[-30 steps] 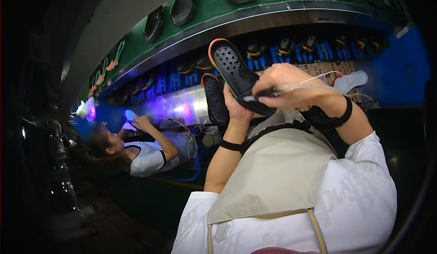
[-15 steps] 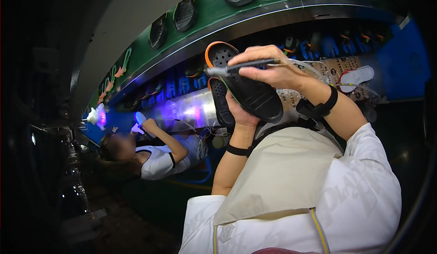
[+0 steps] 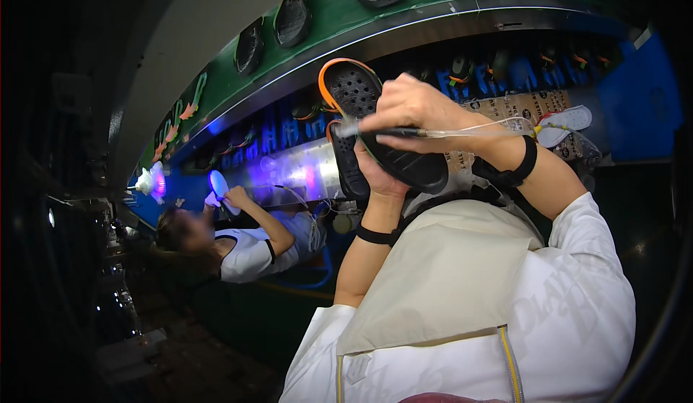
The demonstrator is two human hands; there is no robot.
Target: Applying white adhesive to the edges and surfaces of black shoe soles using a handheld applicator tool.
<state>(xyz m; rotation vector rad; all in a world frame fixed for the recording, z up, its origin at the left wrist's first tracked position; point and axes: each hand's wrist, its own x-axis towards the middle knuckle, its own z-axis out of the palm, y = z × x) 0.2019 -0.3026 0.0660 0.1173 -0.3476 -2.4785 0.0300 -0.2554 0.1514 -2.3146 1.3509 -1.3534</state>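
My left hand [image 3: 381, 178] grips a black shoe sole [image 3: 354, 91] by its lower side. The sole is tilted, has an orange rim at its upper end, and shows small holes and ridges. A second black sole [image 3: 349, 165] sits partly hidden behind it, against the same hand. Closed around a slim dark-handled brush [image 3: 395, 133], my right hand [image 3: 420, 110] is over the middle of the front sole. The brush's pale tip, blurred, points left across the sole, and a thin clear tube trails from its handle to the right.
Soles [image 3: 293, 20] lie spaced along the green conveyor belt [image 3: 328, 16] ahead. Below it runs a metal-and-cardboard ledge [image 3: 556, 102] with a white sole [image 3: 567, 125] at right. A co-worker [image 3: 249, 251] sits at left, holding a sole lit blue, near a glowing lamp [image 3: 153, 183].
My right hand and brush have shifted slightly left and down across the sole. The front sole has tipped a little up and left. The co-worker's arm has moved slightly.
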